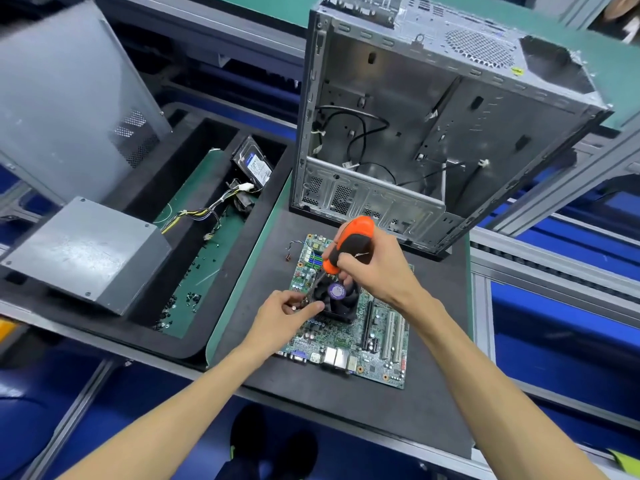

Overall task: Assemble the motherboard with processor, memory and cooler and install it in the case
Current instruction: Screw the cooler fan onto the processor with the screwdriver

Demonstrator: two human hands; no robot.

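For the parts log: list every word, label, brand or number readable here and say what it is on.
None can be read.
Purple round sticker on the cooler fan: print too blurred.
White and blue label on the hard drive: text too small.
Yellow sticker on the case: unreadable.
Motherboard markings: too small.
Screwdriver in the right hand: no text visible.

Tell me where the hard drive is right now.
In the head view the hard drive lies left of the open case, at the far end of the black tray, just beyond the power supply's loose cable bundle.
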